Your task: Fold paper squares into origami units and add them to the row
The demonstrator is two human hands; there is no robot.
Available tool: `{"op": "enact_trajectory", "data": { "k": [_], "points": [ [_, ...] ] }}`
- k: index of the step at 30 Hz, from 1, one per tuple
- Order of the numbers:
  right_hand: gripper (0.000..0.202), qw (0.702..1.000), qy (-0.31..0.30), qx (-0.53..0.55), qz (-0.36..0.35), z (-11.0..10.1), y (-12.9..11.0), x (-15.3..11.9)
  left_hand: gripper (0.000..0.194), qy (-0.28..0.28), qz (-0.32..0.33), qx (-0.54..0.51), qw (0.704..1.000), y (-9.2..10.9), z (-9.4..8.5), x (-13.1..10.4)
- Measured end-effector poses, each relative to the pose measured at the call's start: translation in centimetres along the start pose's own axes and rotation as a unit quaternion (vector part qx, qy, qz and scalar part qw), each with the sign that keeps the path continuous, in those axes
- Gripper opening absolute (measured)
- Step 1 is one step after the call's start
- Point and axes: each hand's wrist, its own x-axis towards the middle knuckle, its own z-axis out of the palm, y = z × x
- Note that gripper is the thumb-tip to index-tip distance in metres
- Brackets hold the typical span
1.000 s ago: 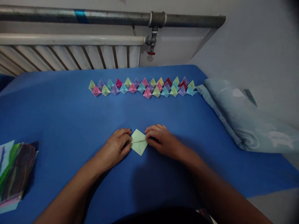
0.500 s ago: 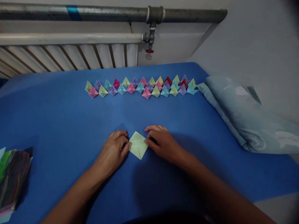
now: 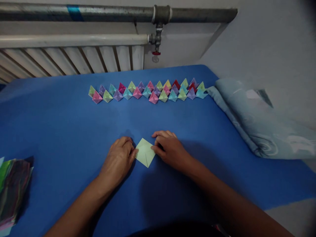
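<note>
A pale green paper (image 3: 145,153), folded into a small square and turned like a diamond, lies just below the middle of the frame on a blue surface (image 3: 66,131). A short crease runs up from its lower corner.

The left hand (image 3: 119,154) is at the paper's left corner, its thumb and curled fingers closed on that corner. The right hand (image 3: 170,147) is at the opposite side, thumb tip touching the upper right edge. Its forefinger reaches out above, apart from the paper; the other fingers are curled, and whether they grip from below cannot be told.

Across the upper middle of the frame, small folded paper shapes (image 3: 137,93) stand close together in rows, in pink, green, purple, light blue, yellow and red. The right end of the rows comes up to a folded grey-blue blanket (image 3: 254,121) at the right of the frame.

A stack of coloured paper (image 3: 15,187) is cut off by the left edge, lower down. At the upper left is a white radiator (image 3: 81,40), with a metal pipe (image 3: 111,14) above it and a valve with a red handle (image 3: 156,53).
</note>
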Motion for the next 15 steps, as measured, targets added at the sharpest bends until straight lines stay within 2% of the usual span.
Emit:
{"op": "enact_trajectory", "data": {
  "k": [5, 8, 12, 15],
  "points": [
    [0.018, 1.0, 0.007, -0.012, 0.021, -0.3, 0.2, -0.2, 0.014, 0.017, 0.025, 0.035, 0.999, -1.1, -0.2, -0.1],
    [0.017, 1.0, 0.01, -0.012, 0.022, -0.4, 0.4, -0.2, 0.025, 0.019, 0.053, 0.09, 0.994, -1.4, -0.3, -0.1],
    [0.014, 1.0, 0.0, -0.016, 0.011, -0.5, 0.6, -0.2, 0.04, 0.031, 0.156, 0.113, 0.981, -1.0, 0.2, -0.1],
    [0.012, 1.0, -0.002, -0.016, 0.004, -0.6, 0.6, -0.2, 0.042, 0.008, 0.223, 0.1, 0.97, -0.7, 0.4, -0.2]
  ]
}}
